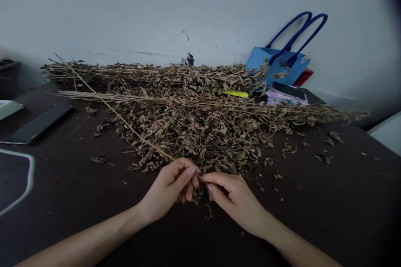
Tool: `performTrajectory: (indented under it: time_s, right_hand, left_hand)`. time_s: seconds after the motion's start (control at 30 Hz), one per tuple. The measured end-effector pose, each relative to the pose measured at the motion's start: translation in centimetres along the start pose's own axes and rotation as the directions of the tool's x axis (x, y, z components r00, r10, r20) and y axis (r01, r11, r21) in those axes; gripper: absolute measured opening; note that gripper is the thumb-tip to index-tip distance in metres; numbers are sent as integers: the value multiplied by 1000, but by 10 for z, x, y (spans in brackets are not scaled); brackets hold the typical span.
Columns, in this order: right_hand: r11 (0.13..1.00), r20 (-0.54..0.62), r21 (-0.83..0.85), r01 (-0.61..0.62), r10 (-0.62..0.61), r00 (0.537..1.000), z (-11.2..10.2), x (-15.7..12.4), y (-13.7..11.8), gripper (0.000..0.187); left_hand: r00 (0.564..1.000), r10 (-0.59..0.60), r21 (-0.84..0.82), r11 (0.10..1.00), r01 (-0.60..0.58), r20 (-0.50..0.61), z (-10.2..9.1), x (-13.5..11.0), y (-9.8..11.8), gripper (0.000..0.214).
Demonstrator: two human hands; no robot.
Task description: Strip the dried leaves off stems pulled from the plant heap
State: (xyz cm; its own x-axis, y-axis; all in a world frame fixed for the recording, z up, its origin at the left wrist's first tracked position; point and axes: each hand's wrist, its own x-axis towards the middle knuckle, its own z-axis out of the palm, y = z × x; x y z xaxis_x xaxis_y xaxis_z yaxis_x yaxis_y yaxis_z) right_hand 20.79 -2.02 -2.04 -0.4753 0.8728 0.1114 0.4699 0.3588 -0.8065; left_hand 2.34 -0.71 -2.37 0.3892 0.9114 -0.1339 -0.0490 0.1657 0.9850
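A long bare dried stem (119, 117) runs from the far left of the dark table (328, 200) down to my hands. My left hand (171, 185) pinches its near end between thumb and fingers. Beside it, my right hand (233, 198) is closed in a pinch at the stem's tip, where a few dried leaves cling. Behind both hands lies a wide heap of dried leafy stalks (200, 121). Stripped stems (94, 96) lie in a bundle at the left of the heap.
A blue bag (277, 64) with dark blue handles leans on the white wall at the back right, papers beside it. A yellow object (236, 93) shows within the heap. A dark flat slab (37, 123) lies at the left. Loose leaf crumbs dot the table.
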Motion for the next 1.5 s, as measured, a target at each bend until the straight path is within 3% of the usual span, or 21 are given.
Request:
performTrajectory:
  time_s: [0.3,0.67,0.87,0.97,1.1,1.27,1.5]
  right_hand:
    - [996,-79,-91,-6,-1,997,-3,1,6,30]
    - [992,-138,-125,-17,0,990,-6,4,14,27]
    - [958,-186,-265,-109,60,981,-14,5,19,27]
    - [967,-198,-249,-50,-1,980,-17,4,14,24]
    - [997,-80,-68,22,-27,996,-14,1,1,21]
    - [999,136,34,-38,33,990,-7,-2,-12,18]
    - [1000,158,1,-29,28,987,-4,-3,-12,21]
  left_hand:
    - [988,-15,-268,963,-27,-154,-9,6,5,18]
    - [990,87,-135,986,-102,-113,-8,1,4,17]
    - [988,98,-91,990,-109,-118,-10,1,7,17]
    - [993,78,-37,996,-81,-83,-6,-1,8,18]
    - [997,59,26,998,-58,-48,-2,-5,9,20]
    - [998,60,74,996,-58,-26,-1,-6,8,22]
    - [998,62,86,995,-59,-28,0,-5,7,21]
